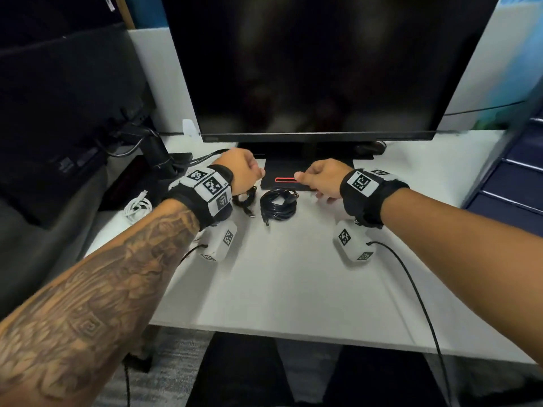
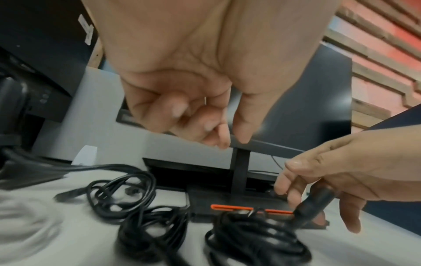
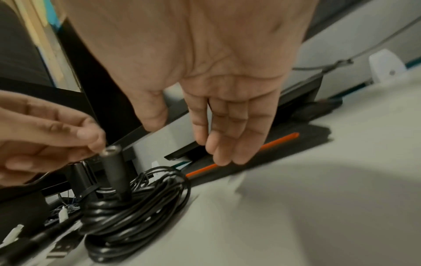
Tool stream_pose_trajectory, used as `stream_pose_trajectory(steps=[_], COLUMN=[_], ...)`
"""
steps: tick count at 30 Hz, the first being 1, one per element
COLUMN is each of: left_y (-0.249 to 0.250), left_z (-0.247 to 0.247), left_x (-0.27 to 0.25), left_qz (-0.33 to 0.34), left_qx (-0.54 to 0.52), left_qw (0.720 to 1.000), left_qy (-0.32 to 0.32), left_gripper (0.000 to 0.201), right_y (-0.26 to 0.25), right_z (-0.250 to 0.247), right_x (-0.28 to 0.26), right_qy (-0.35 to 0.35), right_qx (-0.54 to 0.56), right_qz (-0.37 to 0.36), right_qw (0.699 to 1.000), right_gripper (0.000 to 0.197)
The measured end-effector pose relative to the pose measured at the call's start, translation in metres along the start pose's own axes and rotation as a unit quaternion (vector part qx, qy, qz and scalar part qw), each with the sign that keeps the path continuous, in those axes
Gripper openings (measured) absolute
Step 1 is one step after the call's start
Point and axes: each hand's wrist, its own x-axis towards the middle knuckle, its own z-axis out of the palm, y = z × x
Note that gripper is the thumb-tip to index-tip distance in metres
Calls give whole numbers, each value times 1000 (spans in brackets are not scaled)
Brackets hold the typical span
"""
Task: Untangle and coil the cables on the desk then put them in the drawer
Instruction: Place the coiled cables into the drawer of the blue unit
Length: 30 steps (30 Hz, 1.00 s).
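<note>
monitor (image 1: 323, 69): dark, at the back of the desk.
desk (image 1: 293, 274): white; all cables lie on it, in front of the monitor.
drawers (image 1: 511, 177): blue unit just right of the desk, fronts closed.
base (image 1: 276, 168): black monitor foot with an orange slot, between the two hands.
left hand (image 1: 239, 170): above the tangle, fingers curled in, thumb near index tip. Nothing seen in its grip. In the right wrist view its fingertips sit by the plug top; contact cannot be told.
right hand (image 3: 216, 63): over the base, fingers straight and together, released, holding nothing.
coil (image 1: 277, 207): black cable wound in a neat ring, flat on the desk just in front of the base.
tangle (image 2: 127, 198): black cable in loose loops, left of the coil, under the left hand.
white cable (image 1: 138, 205): bunched near the desk's left edge, well apart from both hands.
plug (image 3: 114, 171): black barrel end of the coil, resting on the ring.
</note>
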Motion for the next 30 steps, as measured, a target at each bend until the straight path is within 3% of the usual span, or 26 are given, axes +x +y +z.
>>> stream_pose_trajectory(steps=[6,15,23,30], left_y=[65,213,321,371], left_z=[-10,21,57,81], left_x=[-10,-49,-62,-51], left_qz=[128,310,403,450], left_qx=[-29,-81,-47,66], left_qw=[991,947,914,891], left_qy=[23,1,15,9], left_gripper=[20,11,52,77], right_y=[11,74,122,144], right_z=[-51,-138,-213,-228], right_x=[-47,-153,-212,-219], right_qy=[87,200,300,293], right_qx=[-134,-228,-268,-293], right_qz=[-44,26,120,174], right_qw=[986,953,908,893], right_gripper=[40,38,39,43])
